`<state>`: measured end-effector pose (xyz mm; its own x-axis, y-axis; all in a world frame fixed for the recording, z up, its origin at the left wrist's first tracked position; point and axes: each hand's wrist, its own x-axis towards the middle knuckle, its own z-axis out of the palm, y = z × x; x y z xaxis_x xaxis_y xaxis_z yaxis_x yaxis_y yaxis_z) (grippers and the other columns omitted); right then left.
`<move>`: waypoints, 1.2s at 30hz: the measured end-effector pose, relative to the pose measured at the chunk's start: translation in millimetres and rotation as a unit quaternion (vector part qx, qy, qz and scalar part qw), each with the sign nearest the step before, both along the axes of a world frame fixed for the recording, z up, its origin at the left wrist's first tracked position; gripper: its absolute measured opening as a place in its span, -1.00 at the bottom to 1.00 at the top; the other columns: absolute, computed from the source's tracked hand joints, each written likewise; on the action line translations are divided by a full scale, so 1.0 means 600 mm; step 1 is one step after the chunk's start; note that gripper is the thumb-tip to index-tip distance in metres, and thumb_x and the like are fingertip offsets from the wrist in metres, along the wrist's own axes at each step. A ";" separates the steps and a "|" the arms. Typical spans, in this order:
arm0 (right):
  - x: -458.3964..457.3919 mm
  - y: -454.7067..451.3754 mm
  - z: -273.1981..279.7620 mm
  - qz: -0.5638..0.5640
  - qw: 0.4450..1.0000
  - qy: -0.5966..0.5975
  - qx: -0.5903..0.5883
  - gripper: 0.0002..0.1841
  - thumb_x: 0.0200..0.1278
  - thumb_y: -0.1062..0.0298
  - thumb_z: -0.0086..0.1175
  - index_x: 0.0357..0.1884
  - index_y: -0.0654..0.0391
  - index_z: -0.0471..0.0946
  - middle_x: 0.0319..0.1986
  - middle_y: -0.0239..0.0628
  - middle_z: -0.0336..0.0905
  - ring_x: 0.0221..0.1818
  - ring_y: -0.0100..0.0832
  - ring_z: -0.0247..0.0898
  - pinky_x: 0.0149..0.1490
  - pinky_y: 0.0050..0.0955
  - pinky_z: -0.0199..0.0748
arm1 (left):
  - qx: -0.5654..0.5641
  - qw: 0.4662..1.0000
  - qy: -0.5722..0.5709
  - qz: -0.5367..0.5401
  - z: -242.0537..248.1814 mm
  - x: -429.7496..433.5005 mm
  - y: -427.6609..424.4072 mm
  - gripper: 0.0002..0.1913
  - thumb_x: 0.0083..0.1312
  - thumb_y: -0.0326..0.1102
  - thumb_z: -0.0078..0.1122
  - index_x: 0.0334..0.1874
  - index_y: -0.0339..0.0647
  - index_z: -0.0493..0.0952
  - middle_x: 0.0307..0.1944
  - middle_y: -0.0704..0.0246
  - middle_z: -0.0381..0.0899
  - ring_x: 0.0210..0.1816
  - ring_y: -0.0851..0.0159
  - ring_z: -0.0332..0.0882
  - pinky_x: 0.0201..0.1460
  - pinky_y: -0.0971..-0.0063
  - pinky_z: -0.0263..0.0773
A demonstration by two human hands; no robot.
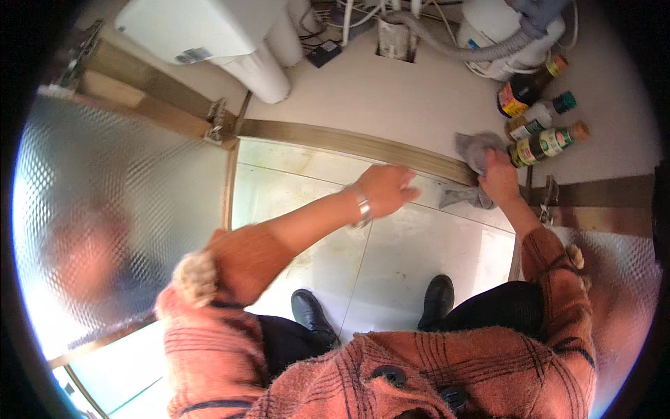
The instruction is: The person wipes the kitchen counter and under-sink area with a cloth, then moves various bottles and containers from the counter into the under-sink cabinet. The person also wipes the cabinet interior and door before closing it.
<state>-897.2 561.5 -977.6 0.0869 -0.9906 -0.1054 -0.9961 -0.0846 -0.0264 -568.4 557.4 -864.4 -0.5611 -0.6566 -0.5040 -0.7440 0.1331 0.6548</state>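
My right hand point(501, 178) grips a grey cloth point(479, 149) at the front right of the cabinet floor. Part of the cloth hangs over the wooden front edge point(366, 147), in front of the floor tiles. Close by that hand lies a glass bottle with an orange-brown cap point(542, 146); a bottle with a green cap point(535, 120) and a dark sauce bottle point(523, 94) lie behind it. My left hand point(384, 191), with a metal band at the wrist, hovers in front of the edge. Its fingers are loosely bent, thumb apart, and nothing shows in them.
A white appliance with cylinders point(209, 31) stands at the back left, near a black power adapter point(323, 53). A grey corrugated hose point(460, 51) runs from a floor cutout to a white tank point(487, 31). Textured-glass doors point(136, 173) stand open on both sides.
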 end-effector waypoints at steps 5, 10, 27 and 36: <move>0.058 -0.043 0.080 0.048 0.990 -0.031 0.126 -0.35 -0.09 0.32 0.29 0.12 0.34 0.41 -0.23 0.15 0.60 -0.10 0.11 0.55 0.03 -0.08 0.52 | -0.108 0.993 0.020 0.053 0.224 0.247 0.162 -0.55 0.33 -0.33 0.22 0.24 -0.35 0.47 0.08 0.07 0.62 0.08 0.06 0.61 0.17 0.28 0.48; 0.251 -0.113 0.134 0.122 0.967 -0.223 0.028 -0.35 -0.06 0.28 0.26 0.14 0.33 0.38 -0.13 0.11 0.58 -0.04 0.09 0.52 0.06 -0.11 0.49 | -0.200 0.921 -0.094 0.320 0.291 0.359 0.368 -0.53 0.23 -0.38 0.23 0.19 -0.40 0.48 0.06 0.04 0.61 0.10 -0.02 0.59 0.20 0.23 0.44; 0.890 -0.274 0.166 0.389 0.684 -0.502 -0.360 -0.31 -0.24 0.60 0.33 0.10 0.13 0.43 0.21 -0.16 0.43 0.15 -0.02 0.39 0.13 -0.21 0.46 | -0.304 0.862 -0.039 0.404 0.215 0.412 0.434 -0.63 0.32 -0.34 0.07 0.12 -0.40 0.50 -0.01 0.01 0.62 0.08 -0.09 0.55 0.22 0.14 0.41; 0.822 -0.254 0.047 0.231 0.851 -0.468 -0.059 -0.41 -0.11 0.64 0.20 0.10 0.08 0.47 -0.05 -0.12 0.54 0.04 0.01 0.46 0.09 -0.09 0.45 | -0.311 0.860 -0.022 0.404 0.213 0.391 0.424 -0.67 0.35 -0.36 0.10 0.12 -0.33 0.53 0.02 0.04 0.62 0.09 -0.06 0.55 0.25 0.18 0.41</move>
<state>-403.8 409.4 -949.5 0.4612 -0.8269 0.3218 -0.4028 -0.5183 -0.7544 -334.0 811.6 -736.3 0.2164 -0.9733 0.0769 -0.7806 -0.1252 0.6124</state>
